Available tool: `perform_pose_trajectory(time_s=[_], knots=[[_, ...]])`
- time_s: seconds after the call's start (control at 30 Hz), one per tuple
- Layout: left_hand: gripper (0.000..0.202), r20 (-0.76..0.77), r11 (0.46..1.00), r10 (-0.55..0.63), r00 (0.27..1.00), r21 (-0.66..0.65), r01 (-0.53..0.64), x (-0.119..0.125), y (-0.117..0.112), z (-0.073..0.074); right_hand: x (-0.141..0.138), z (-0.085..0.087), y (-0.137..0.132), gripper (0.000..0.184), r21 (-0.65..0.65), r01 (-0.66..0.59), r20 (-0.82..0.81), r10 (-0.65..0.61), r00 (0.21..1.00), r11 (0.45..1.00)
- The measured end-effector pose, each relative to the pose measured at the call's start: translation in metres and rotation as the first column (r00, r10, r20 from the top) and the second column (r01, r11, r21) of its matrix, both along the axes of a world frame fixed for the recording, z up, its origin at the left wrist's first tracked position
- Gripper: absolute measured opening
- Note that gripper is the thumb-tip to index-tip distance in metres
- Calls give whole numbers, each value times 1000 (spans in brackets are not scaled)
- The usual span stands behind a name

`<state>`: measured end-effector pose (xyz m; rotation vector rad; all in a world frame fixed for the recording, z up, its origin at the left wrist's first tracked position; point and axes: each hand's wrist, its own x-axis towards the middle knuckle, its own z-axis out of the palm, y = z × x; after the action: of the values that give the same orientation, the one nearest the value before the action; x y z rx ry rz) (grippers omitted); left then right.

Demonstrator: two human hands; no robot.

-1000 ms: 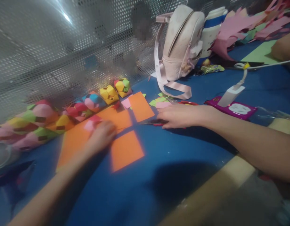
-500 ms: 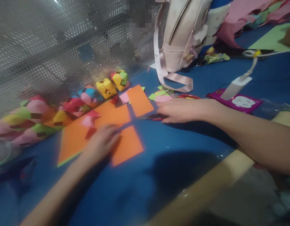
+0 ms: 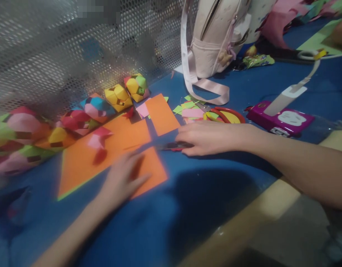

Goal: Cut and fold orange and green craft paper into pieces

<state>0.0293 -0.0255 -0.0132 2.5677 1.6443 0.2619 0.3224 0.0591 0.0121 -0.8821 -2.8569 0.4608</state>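
My left hand (image 3: 123,180) lies flat with its fingers stretched out on an orange paper square (image 3: 151,168) on the blue table (image 3: 221,193). My right hand (image 3: 206,138) rests closed over a dark and red tool (image 3: 171,146) whose tip points left between the orange pieces; it looks like scissors, though most of it is hidden under the fingers. A bigger orange sheet (image 3: 84,159) lies to the left, and a further orange square (image 3: 161,114) lies behind.
Folded multicoloured paper balls (image 3: 115,97) line the perforated metal wall (image 3: 62,55). A pale pink backpack (image 3: 212,40) stands at the back. Red-handled scissors (image 3: 226,113) lie among paper scraps, beside a magenta phone (image 3: 282,120) with a white charger plugged in.
My left hand has slid toward me, from the large orange sheet onto the near orange square. My right hand has stayed on the tool. The view has tilted down.
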Motion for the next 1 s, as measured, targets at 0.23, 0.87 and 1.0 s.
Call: perform_pose_trajectory(time_s=[0.23,0.87,1.0], knots=[[47,31,998,-22,999,68,20,-6,0,-8,-1,7,-3,13,42,30,48,-32,998,999],[45,33,987,-70,997,149,65,-9,-4,-17,-1,11,-8,19,10,75,137,-76,988,997],[44,15,988,-78,997,138,75,-9,-5,-15,2,12,-6,19,26,41,135,-44,990,999]])
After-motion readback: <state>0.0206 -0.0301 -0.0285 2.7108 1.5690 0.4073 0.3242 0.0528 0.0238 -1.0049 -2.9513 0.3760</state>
